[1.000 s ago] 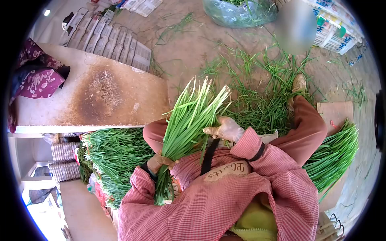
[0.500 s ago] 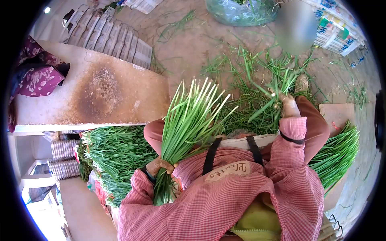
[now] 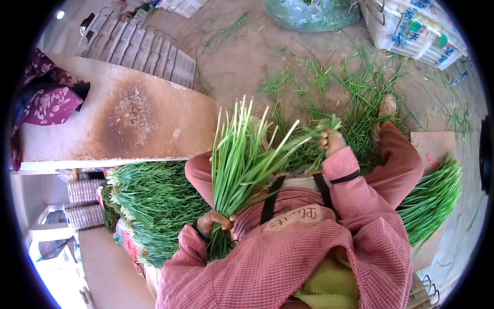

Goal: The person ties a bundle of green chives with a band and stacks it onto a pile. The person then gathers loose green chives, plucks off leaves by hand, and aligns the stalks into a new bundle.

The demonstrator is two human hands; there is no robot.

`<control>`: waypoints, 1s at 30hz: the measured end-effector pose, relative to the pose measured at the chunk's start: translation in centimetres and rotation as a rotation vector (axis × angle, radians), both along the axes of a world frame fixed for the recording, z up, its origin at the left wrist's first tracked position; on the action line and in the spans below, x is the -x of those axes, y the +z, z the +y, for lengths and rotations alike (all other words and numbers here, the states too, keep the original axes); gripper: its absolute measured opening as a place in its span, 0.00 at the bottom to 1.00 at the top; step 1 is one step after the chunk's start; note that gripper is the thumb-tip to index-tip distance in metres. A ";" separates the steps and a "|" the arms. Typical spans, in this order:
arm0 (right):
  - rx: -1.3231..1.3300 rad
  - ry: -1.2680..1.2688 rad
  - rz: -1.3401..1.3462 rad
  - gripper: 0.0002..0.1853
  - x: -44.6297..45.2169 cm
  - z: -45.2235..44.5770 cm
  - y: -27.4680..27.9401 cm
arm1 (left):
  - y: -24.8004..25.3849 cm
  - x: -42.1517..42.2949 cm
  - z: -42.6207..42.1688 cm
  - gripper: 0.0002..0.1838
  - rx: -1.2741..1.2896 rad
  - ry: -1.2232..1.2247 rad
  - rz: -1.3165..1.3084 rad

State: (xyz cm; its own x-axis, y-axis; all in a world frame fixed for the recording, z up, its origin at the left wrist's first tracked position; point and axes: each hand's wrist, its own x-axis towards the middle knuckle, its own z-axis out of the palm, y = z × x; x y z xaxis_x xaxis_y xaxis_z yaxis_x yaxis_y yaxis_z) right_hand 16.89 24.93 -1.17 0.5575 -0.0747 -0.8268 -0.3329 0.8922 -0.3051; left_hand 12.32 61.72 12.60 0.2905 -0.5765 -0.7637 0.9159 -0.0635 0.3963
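My left hand [image 3: 214,221] is closed round the leafy end of a thick bunch of garlic chives [image 3: 234,165]. The bunch slants upward over my lap, its pale stem ends pointing away from me. To its right, my right hand [image 3: 332,140] is closed on a few loose chive leaves [image 3: 329,123]. Some long stems stretch from the bunch towards that hand; whether they are in its grip I cannot tell. Scattered chive leaves [image 3: 355,139] cover the floor between my legs.
A large heap of chives [image 3: 154,206] lies on my left, under the stained board [image 3: 190,118]. Another bundle [image 3: 435,198] rests on cardboard at my right. Ahead stand a green plastic bag [image 3: 311,18] and white crates [image 3: 411,38]; grey crates [image 3: 139,49] lean at far left.
My right hand has moved left and nearer the bunch; the larger clump of leaves it held is gone from it. My left hand has shifted slightly right, and the bunch stands more upright.
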 end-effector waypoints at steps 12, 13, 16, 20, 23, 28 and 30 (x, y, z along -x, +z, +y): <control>0.578 0.151 -0.704 0.10 3.5 -4.0 10.3 | 1.5 -0.4 -2.5 0.15 -0.320 -0.166 -0.257; 0.460 0.274 -0.723 0.15 3.7 -0.5 10.1 | 1.6 -0.4 -2.9 0.16 -0.316 -0.179 -0.285; 1.173 0.800 -0.688 0.33 0.8 5.0 5.5 | 2.1 0.0 -3.9 0.18 -0.311 -0.200 -0.390; 0.989 0.959 -0.715 0.17 -1.1 6.9 0.2 | 3.6 0.3 -4.6 0.17 -0.428 -0.127 -0.440; 0.591 0.680 -0.735 0.08 0.8 4.6 3.8 | 3.8 -0.9 -4.3 0.21 -0.482 -0.107 -0.424; 0.546 0.283 -0.233 0.11 0.4 0.3 2.0 | 3.5 -2.5 -5.0 0.23 -0.448 -0.217 -0.394; 0.301 -0.182 -0.427 0.15 1.0 -6.6 -4.8 | 3.6 -2.8 -4.8 0.24 -0.465 -0.210 -0.389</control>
